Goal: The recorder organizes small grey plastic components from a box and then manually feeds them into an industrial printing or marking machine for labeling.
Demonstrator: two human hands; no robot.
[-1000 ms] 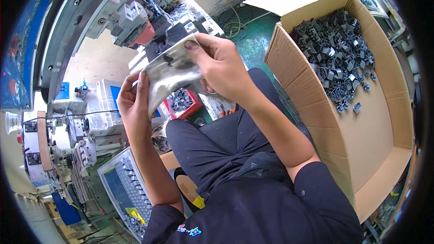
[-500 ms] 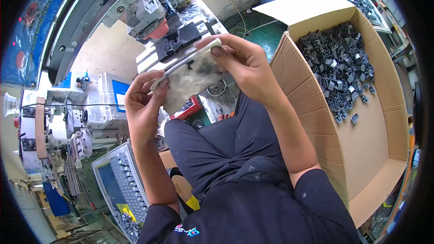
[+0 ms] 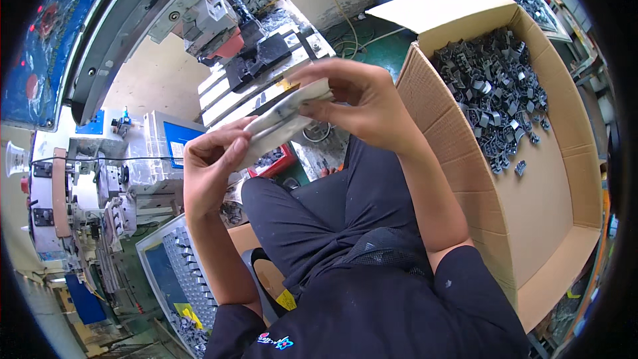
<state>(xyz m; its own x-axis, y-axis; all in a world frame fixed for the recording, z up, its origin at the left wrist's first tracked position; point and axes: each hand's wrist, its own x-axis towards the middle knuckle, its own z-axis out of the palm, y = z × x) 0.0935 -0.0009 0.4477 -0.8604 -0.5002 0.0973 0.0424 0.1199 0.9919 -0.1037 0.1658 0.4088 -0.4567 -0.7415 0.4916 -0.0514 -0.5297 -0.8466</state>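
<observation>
A whitish cloth with dark smudges [image 3: 276, 125] is stretched between my two hands above my lap, folded over along its length. My left hand [image 3: 216, 159] pinches its lower left end, thumb on top. At the upper right end my right hand [image 3: 355, 100] grips it, its fingers curled and slightly blurred. Behind the cloth stands a machine bed with a black fixture [image 3: 259, 61] on it. A machine head with a red-pink block [image 3: 229, 45] hangs over that fixture.
On the right, a large open cardboard box [image 3: 458, 186] holds a heap of small dark metal parts [image 3: 495, 86]. A red bin [image 3: 274, 163] sits below the cloth. At lower left lies a tray with rows of grey parts [image 3: 189, 259]. A blue machine panel [image 3: 40, 46] rises at upper left.
The cloth, spread fairly flat before, is now folded into a narrower strip. My right hand has rolled its end over, and both hands still hold it.
</observation>
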